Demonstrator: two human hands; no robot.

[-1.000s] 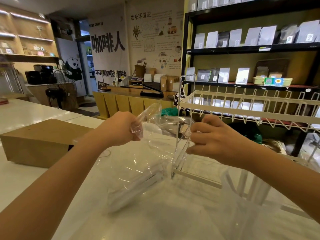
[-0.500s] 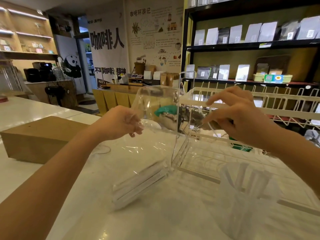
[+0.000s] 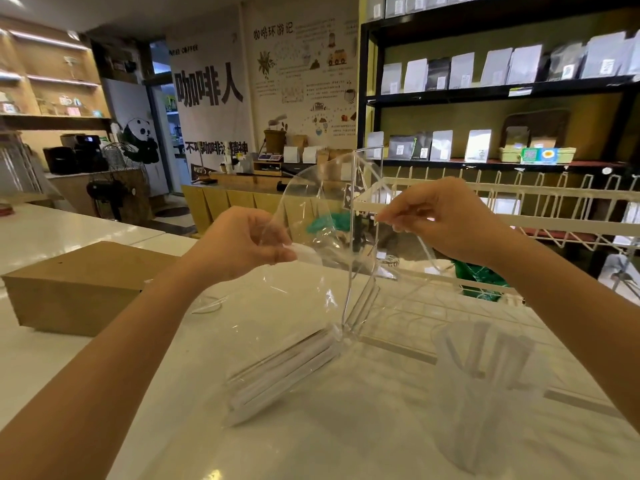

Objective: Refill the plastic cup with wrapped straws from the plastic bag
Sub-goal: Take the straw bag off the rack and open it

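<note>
White counter (image 3: 346,445): left hand (image 3: 242,242) and right hand (image 3: 446,220) each grip plastic bag (image 3: 311,271) mouth, spreading it; straws (image 3: 287,368) still inside, plastic cup (image 3: 485,382) not yet refilled.

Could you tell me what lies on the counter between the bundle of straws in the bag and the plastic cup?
In the head view, only bare white counter separates the straws from the cup.

"咖啡人" on wall banner (image 3: 207,85)
</note>
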